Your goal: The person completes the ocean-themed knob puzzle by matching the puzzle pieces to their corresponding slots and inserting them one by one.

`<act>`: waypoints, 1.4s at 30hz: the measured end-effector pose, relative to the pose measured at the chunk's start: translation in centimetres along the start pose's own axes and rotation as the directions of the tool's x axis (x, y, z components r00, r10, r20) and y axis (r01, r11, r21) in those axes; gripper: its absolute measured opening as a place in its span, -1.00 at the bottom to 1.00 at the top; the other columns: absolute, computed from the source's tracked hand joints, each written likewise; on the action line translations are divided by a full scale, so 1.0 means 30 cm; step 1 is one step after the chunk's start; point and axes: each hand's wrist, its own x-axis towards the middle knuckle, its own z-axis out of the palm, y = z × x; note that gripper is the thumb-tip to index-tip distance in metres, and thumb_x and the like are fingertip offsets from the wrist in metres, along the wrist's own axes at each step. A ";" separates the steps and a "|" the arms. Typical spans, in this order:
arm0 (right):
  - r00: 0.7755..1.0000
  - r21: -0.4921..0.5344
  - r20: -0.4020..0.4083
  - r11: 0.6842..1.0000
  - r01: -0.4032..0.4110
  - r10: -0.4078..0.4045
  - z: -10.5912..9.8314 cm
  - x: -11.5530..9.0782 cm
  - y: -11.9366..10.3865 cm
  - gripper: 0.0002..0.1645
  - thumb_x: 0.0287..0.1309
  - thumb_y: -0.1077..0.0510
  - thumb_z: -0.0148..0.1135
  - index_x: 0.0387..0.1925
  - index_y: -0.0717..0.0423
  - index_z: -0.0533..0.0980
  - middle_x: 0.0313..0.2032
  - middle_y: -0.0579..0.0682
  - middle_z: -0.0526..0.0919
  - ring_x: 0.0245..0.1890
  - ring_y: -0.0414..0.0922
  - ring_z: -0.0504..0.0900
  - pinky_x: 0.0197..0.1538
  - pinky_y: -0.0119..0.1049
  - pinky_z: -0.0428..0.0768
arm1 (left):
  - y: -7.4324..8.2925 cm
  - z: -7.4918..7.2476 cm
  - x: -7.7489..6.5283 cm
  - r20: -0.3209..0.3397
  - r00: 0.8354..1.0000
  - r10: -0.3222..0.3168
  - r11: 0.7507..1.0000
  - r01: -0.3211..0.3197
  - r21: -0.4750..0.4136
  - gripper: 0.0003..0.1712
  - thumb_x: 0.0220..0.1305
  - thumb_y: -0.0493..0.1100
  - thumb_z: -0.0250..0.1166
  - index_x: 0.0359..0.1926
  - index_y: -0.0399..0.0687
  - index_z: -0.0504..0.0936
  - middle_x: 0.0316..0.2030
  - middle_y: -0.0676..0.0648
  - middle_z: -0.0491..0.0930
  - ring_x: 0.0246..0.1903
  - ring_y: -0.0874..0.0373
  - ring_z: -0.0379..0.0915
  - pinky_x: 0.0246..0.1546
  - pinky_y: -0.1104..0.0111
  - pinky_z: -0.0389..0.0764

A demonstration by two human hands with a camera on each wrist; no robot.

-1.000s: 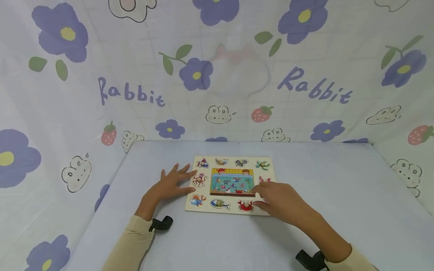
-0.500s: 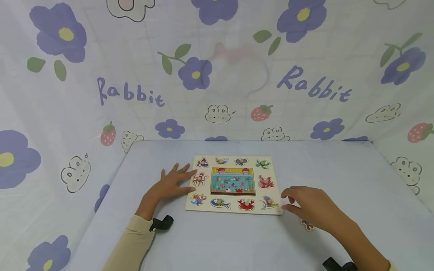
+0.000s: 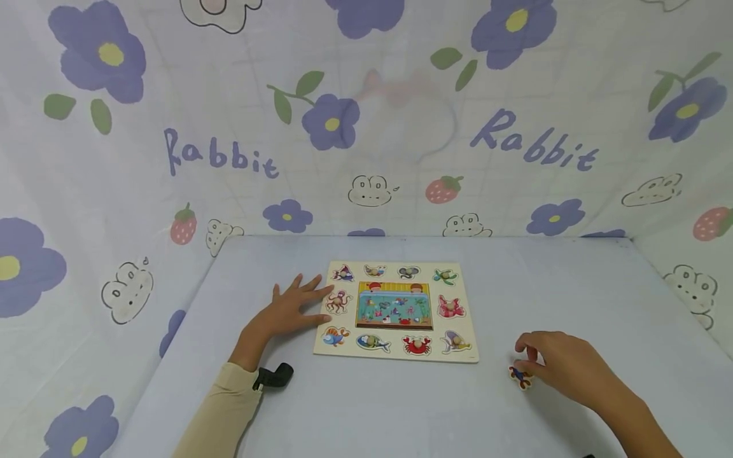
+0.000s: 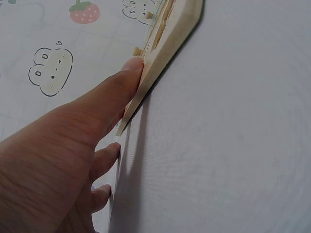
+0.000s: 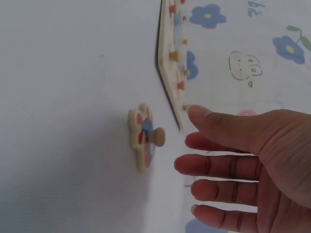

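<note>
A wooden peg puzzle board (image 3: 395, 369) lies flat on the table, its sea-animal pieces set around a fish-tank picture; its nearest edge shows in the left wrist view. My left hand (image 3: 292, 312) rests at the board's left side, fingers spread, and the thumb touches the edge (image 4: 160, 68). To the right of the board lies a loose puzzle piece (image 3: 520, 378), red and blue with a round wooden knob (image 5: 158, 137). Just above it hovers my right hand (image 3: 564, 366), fingers loosely bent and apart from the knob in the right wrist view, holding nothing.
The white table (image 3: 378, 413) meets a hanging cloth (image 3: 401, 210) printed with flowers, strawberries and "Rabbit" at its back edge. A dark wrist camera (image 3: 276, 375) sits on the left sleeve (image 3: 223, 407).
My right hand has drawn back from the board's right side and moved right to the loose piece, which was partly hidden beneath it. The left hand and board have stayed in place.
</note>
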 end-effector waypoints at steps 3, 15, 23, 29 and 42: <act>1.000 0.027 0.016 1.000 -0.002 0.002 0.012 -0.010 0.020 -0.79 0.10 0.01 0.51 -0.25 -0.08 0.65 -0.51 -0.37 0.50 -0.50 -0.26 0.38 -0.48 -0.34 0.39 | -0.002 0.000 0.001 -0.002 1.000 -0.001 1.000 0.001 0.003 -0.12 0.27 0.42 0.26 0.53 0.33 0.27 0.59 -0.02 0.00 0.57 -0.29 -0.39 0.31 -0.47 -0.44; 0.999 0.039 0.016 0.998 0.041 -0.041 0.061 -0.014 0.065 -0.74 0.05 -0.02 0.55 -0.45 -0.25 0.53 -0.55 -0.38 0.42 -0.51 -0.35 0.34 -0.49 -0.38 0.35 | -0.004 0.004 0.003 -0.001 1.000 -0.001 1.000 0.001 0.009 -0.12 0.27 0.42 0.26 0.53 0.35 0.27 0.59 -0.02 0.00 0.57 -0.29 -0.38 0.31 -0.47 -0.43; 0.999 0.039 0.049 0.999 0.021 -0.023 0.061 -0.002 0.049 -0.74 0.16 0.08 0.47 -0.47 -0.24 0.50 -0.58 -0.34 0.42 -0.55 -0.31 0.35 -0.51 -0.37 0.35 | -0.007 0.006 0.004 -0.002 1.000 -0.006 1.000 0.006 0.004 -0.12 0.27 0.43 0.26 0.53 0.35 0.27 0.59 -0.01 0.00 0.57 -0.27 -0.39 0.32 -0.46 -0.44; 0.999 0.059 0.048 0.998 0.011 -0.014 0.056 0.007 0.047 -0.78 0.17 0.12 0.46 -0.42 -0.21 0.54 -0.56 -0.34 0.46 -0.55 -0.32 0.37 -0.50 -0.37 0.39 | -0.003 0.003 0.006 0.006 1.000 -0.008 1.000 0.008 -0.002 -0.11 0.27 0.42 0.27 0.54 0.34 0.26 0.59 -0.01 -0.01 0.57 -0.28 -0.40 0.31 -0.46 -0.46; 0.999 0.047 0.002 0.998 0.037 -0.037 0.043 0.017 0.050 -0.82 0.18 0.10 0.46 -0.41 -0.20 0.57 -0.55 -0.36 0.49 -0.56 -0.32 0.37 -0.51 -0.38 0.39 | -0.007 0.003 0.008 0.006 1.000 -0.011 1.000 0.011 0.003 -0.11 0.27 0.42 0.26 0.54 0.34 0.27 0.59 -0.03 -0.01 0.57 -0.29 -0.40 0.31 -0.47 -0.45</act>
